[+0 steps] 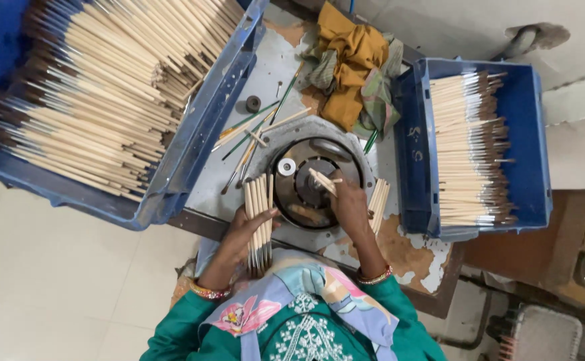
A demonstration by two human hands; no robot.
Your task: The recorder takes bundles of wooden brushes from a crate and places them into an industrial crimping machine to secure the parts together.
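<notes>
Two blue crates (pixel 192 144) flanking the round machine (pixel 319 180); left hand (pixel 249 230) fingers around brushes (pixel 259 220), right hand (pixel 349 204) pinching one brush (pixel 322 180).

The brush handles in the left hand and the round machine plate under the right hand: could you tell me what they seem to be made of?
The brush handles look like bare, unpainted wood: pale cream and matte, with silvery ferrules, probably metal, at the lower ends. The left hand grips them as a bundle. The round machine plate looks like cast metal: dull grey rim, dark worn centre. The right hand holds one handle over it.

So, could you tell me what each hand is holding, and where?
Left hand grips a bundle of pale wooden brush handles mid-length; right hand pinches one pale wooden handle near its end.
</notes>
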